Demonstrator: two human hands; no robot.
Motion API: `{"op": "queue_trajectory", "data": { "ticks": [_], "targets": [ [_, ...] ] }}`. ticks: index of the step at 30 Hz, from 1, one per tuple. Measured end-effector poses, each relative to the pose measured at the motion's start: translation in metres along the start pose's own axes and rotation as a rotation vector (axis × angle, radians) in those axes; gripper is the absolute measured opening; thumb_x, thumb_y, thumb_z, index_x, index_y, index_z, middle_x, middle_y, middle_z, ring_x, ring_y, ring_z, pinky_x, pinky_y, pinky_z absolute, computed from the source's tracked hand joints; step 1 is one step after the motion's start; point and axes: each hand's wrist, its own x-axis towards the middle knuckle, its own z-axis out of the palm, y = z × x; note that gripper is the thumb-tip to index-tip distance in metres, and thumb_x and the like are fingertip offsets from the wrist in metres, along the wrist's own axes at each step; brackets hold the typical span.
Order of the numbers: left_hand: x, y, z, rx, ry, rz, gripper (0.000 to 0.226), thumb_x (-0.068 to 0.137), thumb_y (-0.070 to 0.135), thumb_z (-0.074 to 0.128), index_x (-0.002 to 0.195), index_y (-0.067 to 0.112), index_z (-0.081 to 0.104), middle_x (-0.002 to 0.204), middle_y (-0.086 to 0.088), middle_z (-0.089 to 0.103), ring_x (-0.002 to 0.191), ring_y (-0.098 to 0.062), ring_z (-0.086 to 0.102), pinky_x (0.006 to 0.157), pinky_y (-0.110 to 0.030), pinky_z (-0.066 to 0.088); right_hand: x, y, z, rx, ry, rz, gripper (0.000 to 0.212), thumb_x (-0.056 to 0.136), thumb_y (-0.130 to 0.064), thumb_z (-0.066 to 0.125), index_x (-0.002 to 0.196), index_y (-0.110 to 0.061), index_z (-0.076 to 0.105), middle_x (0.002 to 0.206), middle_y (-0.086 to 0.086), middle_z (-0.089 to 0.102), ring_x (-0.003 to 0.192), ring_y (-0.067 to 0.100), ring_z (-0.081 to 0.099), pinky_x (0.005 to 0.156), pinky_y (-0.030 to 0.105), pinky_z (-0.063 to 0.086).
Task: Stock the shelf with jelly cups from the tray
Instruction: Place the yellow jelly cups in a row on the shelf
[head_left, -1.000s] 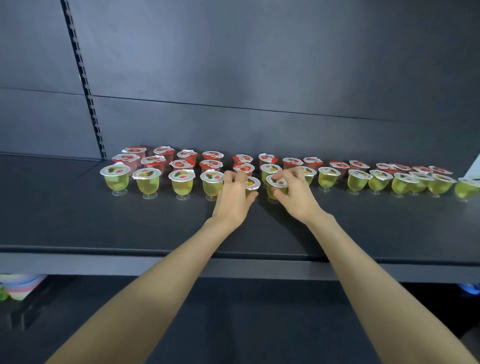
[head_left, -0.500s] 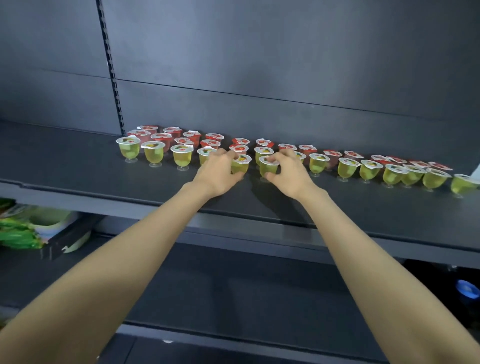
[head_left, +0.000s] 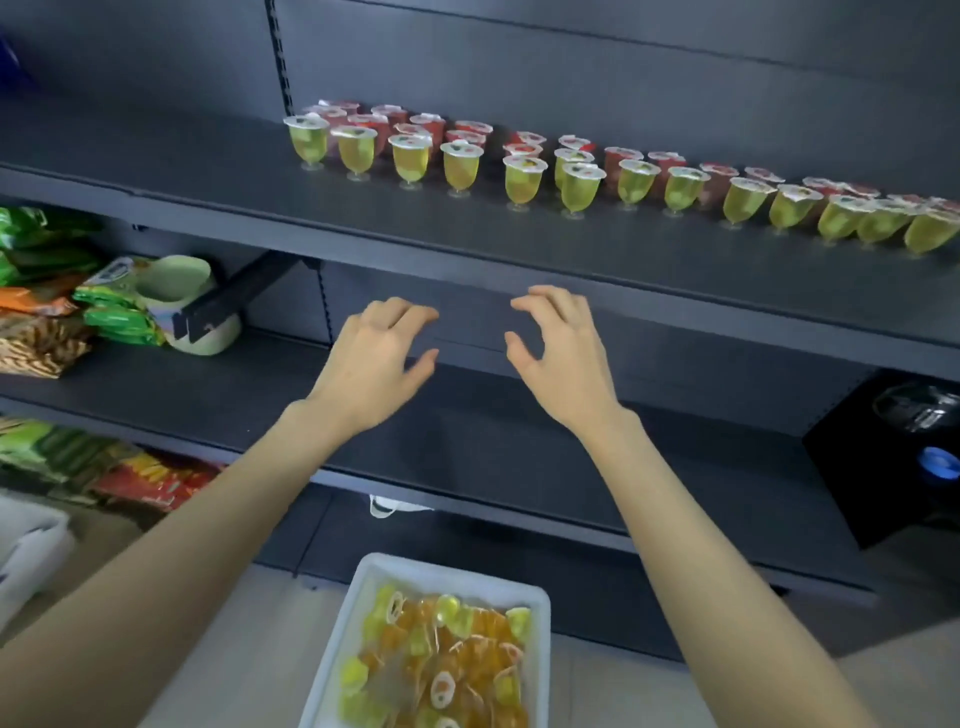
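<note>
A long row of yellow-green jelly cups (head_left: 523, 179) stands upright on the dark upper shelf (head_left: 467, 234), with red jelly cups (head_left: 467, 132) lined up behind them. One yellow-green cup (head_left: 581, 187) stands slightly forward of the row. My left hand (head_left: 371, 358) and my right hand (head_left: 563, 353) hover below the shelf's front edge, fingers spread and curled, holding nothing. A white tray (head_left: 447, 571) at the bottom centre holds several loose yellow and orange jelly cups (head_left: 441, 660).
A bare dark lower shelf (head_left: 467, 441) lies behind my hands. Snack bags (head_left: 47, 312) and a pale green tub (head_left: 192, 306) fill the left side. A black box (head_left: 893, 457) with a blue cap sits at the right. White bins (head_left: 26, 551) stand at the lower left.
Both hands let go of the two yellow-green cups and pulled back down from the upper shelf. The view tilted down, bringing the tray into sight.
</note>
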Motion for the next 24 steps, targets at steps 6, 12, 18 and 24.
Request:
{"op": "queue_trajectory", "data": {
  "ticks": [6,12,18,24],
  "targets": [
    [-0.099,-0.026,0.060,-0.093,-0.186,-0.142,0.037,0.078,0.023,0.060,0.110,0.004,0.063,0.101,-0.014,0.065,0.086,-0.037,0.063,0.073,-0.044,0.050,-0.091,-0.003,0.092,0.078,-0.172,0.149,0.034,0.090,-0.017,0.061,0.122,-0.006,0.059,0.131,0.010,0.052,0.121,0.028,0.044,0.093,0.038,0.045],
    [-0.208,-0.051,0.138,-0.191,-0.477,-0.352,0.034,0.082,0.023,0.062,0.112,0.006,0.064,0.105,-0.015,0.065,0.091,-0.039,0.062,0.077,-0.048,0.050,-0.192,0.001,0.196,0.138,-0.456,0.375,0.036,0.092,-0.019,0.058,0.126,-0.008,0.056,0.134,0.008,0.050,0.125,0.025,0.043,0.100,0.037,0.042],
    [-0.309,-0.063,0.226,-0.260,-0.730,-0.538,0.051,0.082,0.041,0.040,0.117,0.011,0.062,0.110,-0.011,0.062,0.098,-0.035,0.061,0.082,-0.045,0.048,-0.287,0.027,0.293,0.153,-0.696,0.508,0.033,0.090,-0.020,0.059,0.122,-0.010,0.059,0.127,0.007,0.056,0.121,0.026,0.047,0.099,0.036,0.042],
    [-0.392,-0.079,0.323,-0.296,-0.870,-0.750,0.046,0.091,0.023,0.055,0.136,0.016,0.045,0.137,-0.005,0.045,0.124,-0.026,0.044,0.100,-0.035,0.036,-0.371,0.067,0.383,0.187,-0.837,0.609,0.032,0.087,-0.018,0.062,0.117,-0.008,0.061,0.122,0.007,0.059,0.115,0.028,0.051,0.094,0.034,0.043]
  ]
}}
